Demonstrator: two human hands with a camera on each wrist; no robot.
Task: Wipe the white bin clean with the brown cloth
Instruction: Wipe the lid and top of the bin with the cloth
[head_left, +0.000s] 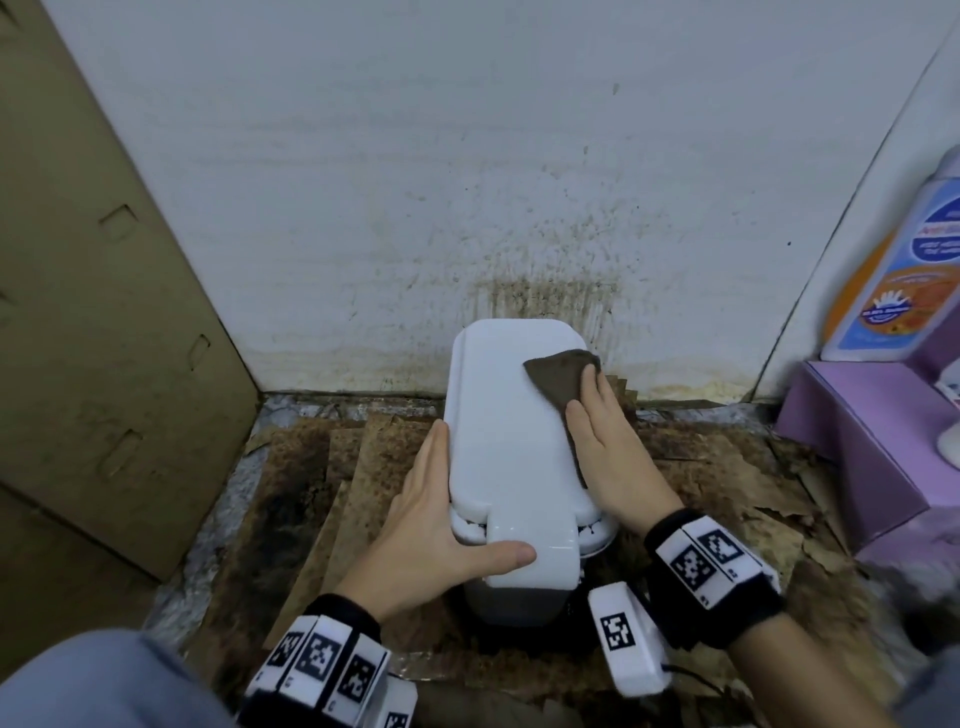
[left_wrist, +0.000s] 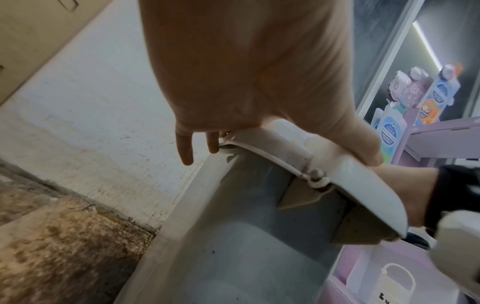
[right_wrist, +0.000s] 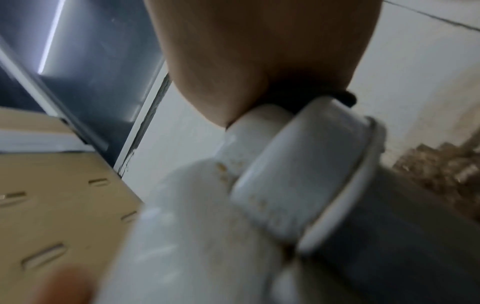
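On my far left, well clear of my left hand, a tan cardboard panel (head_left: 104, 322) leans against the stained wall (head_left: 415, 156). My left hand (head_left: 431, 525) lies flat along the near-left edge of the white bin (head_left: 511, 441), fingers straight up its side and thumb laid across the front tab of the lid; I judge I keep it there to brace the bin so it doesn't slide while I scrub. The bin sits between my two hands, on the dirty brown floor (head_left: 322, 499) against the wall. My right hand (head_left: 610, 447) presses the brown cloth (head_left: 558, 387) flat onto the lid's far-right corner, fingers extended over it rather than bunched, spreading pressure for wiping. Beyond my right hand stand a purple box (head_left: 857, 441) and a soap bottle (head_left: 904, 270).
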